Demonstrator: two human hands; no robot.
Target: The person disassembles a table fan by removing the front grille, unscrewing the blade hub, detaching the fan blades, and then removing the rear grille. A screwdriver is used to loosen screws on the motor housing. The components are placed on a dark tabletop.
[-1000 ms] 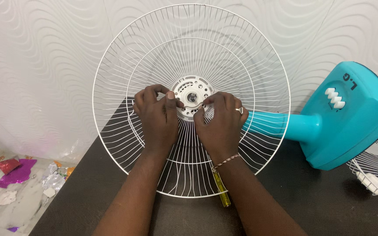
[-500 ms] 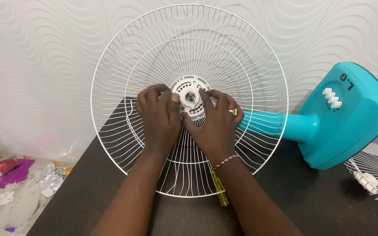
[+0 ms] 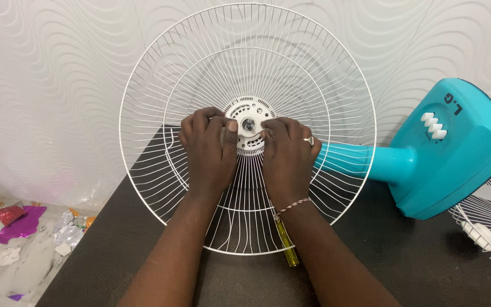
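— Where's the round white wire fan guard (image 3: 248, 68)?

— Centre frame, standing upright on the dark desk (image 3: 427, 267). Its white plastic hub (image 3: 249, 116) lies between both hands.

— The fingers?

— Left hand (image 3: 208, 149) and right hand (image 3: 287, 154) curl in equally near, fingertips pressed against the hub's opposite sides.

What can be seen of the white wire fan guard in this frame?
The white wire fan guard is a round cage of thin radial wires crossed by ring wires, standing upright on the black table. A white perforated hub sits at its centre. The left hand and right hand press on it beside the hub. The teal fan body lies behind it.
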